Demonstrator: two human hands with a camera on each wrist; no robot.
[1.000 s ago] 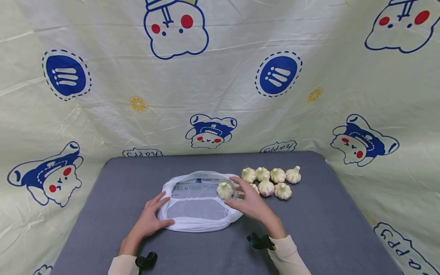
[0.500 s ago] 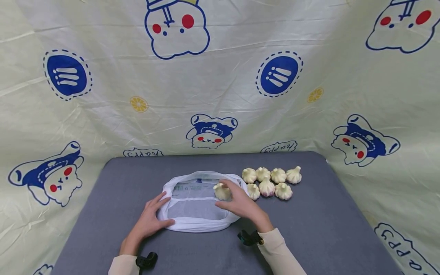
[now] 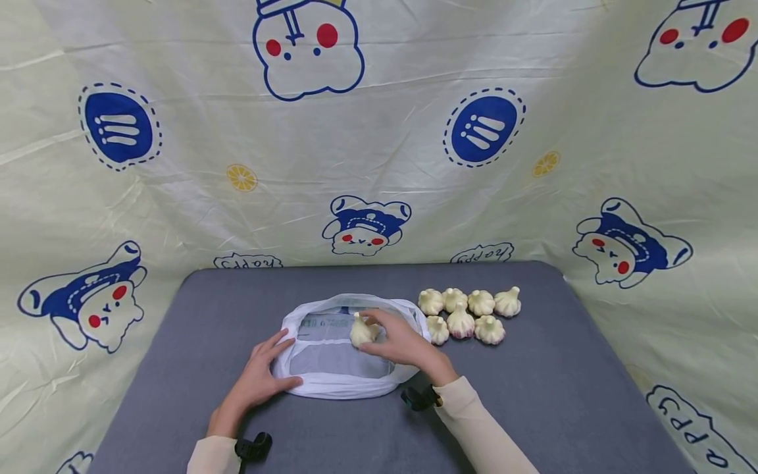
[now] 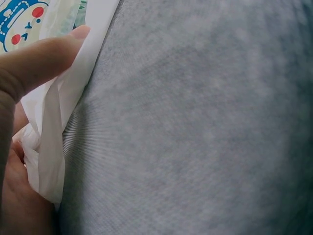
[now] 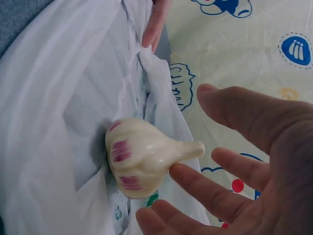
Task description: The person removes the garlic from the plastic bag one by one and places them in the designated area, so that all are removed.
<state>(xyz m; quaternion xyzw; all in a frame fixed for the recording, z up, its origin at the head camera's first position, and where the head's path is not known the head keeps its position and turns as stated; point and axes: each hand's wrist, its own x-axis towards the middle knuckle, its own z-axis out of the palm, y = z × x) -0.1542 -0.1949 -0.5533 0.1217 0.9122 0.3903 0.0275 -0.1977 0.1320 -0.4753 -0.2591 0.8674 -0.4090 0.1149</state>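
A white plastic bag [image 3: 337, 387] stands on the table with its mouth spread wide. My left hand [image 3: 260, 374] holds its left end, the thumb lying over the rim and the plastic between thumb and fingers in the left wrist view. Inside the bag's mouth is one garlic bulb [image 3: 362, 331], stem up. Just right of it is my right hand [image 3: 399, 339], reaching over the rim. In the right wrist view the bulb [image 5: 142, 156] shows purple streaks; the right fingers [image 5: 210, 196] are spread, one at its neck, and the thumb is apart from it.
Several garlic bulbs [image 3: 461, 321] sit in two rows on the grey table [image 3: 551, 395], right of the bag. A printed curtain [image 3: 379, 158] hangs behind the table. Each wrist wears a small black device.
My right hand has moved left over the bag's mouth, and the garlic bulb has shifted left with it, now stem up. My left hand has stayed at the bag's left end.
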